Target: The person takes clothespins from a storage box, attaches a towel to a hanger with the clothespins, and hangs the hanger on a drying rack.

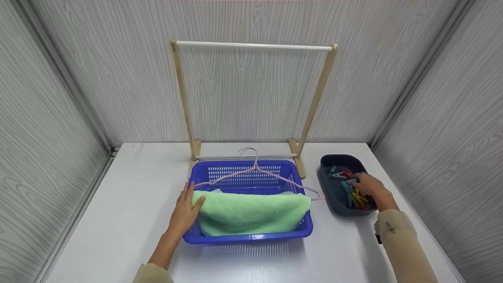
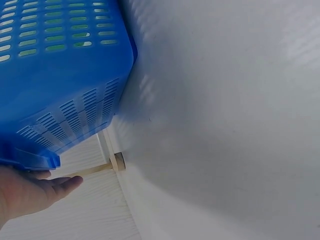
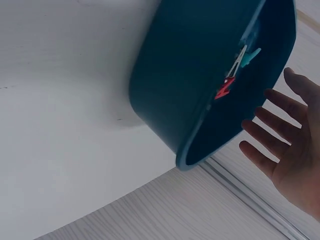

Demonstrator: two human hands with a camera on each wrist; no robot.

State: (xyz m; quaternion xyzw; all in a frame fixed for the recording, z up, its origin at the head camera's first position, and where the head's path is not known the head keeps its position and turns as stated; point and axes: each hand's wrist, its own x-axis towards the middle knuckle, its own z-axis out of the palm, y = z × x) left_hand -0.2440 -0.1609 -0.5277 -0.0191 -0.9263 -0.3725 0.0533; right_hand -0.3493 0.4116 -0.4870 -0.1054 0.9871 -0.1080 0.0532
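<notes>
A light green towel (image 1: pixel 251 212) hangs folded over a pink hanger (image 1: pixel 281 177), which lies across a blue plastic basket (image 1: pixel 251 237). My left hand (image 1: pixel 186 208) rests at the basket's left rim, fingers extended beside the hanger's left end and thumb over the towel's edge. From the left wrist view, that hand (image 2: pixel 35 192) shows by the basket rim with its fingers fairly straight. Over a dark bin (image 1: pixel 334 196) of colored clothespins (image 1: pixel 349 188) is my right hand (image 1: pixel 371 186). In the right wrist view its fingers (image 3: pixel 272 137) are spread, holding nothing.
Behind the basket stands a rack with wooden posts (image 1: pixel 314 102) and a white top bar (image 1: pixel 251 46). The hanger's hook (image 1: pixel 251 151) points toward the rack. Wood-grain panels (image 1: pixel 43 129) enclose the white table (image 1: pixel 118 204) on the left, right and back.
</notes>
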